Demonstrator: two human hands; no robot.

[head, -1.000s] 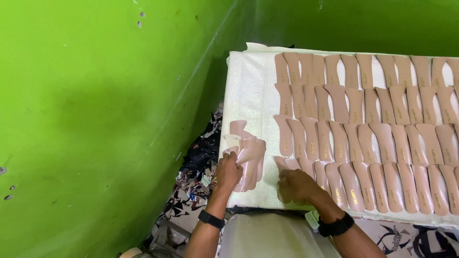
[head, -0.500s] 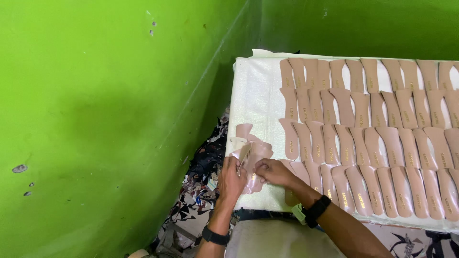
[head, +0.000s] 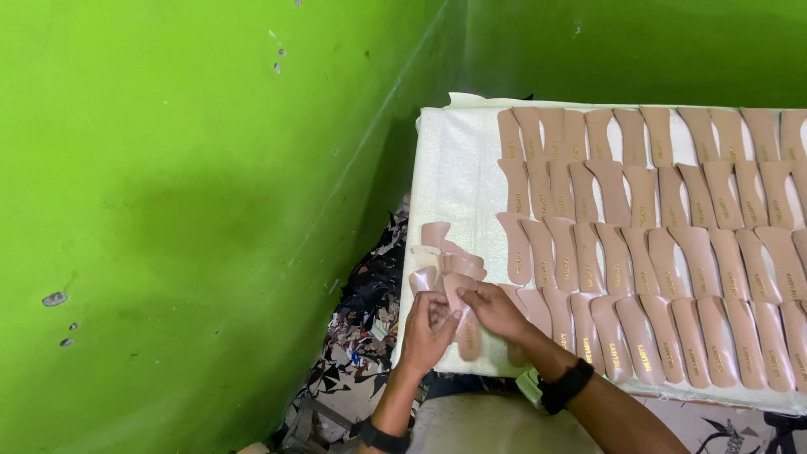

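A green wall [head: 168,210] stands at the left. The left hand [head: 429,329] and right hand [head: 496,309] together pinch a tan insole piece [head: 465,324] above a small pile [head: 444,252] at the left edge of the white worktop [head: 458,168]; rows of insoles [head: 656,244] lie to the right.

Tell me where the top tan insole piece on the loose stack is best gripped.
Probably at the narrow end of the insole piece, coming from the table's near edge: that end overhangs toward the left hand and right hand.

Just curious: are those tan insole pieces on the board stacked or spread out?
Mostly spread flat: the insole pieces lie in overlapping rows.
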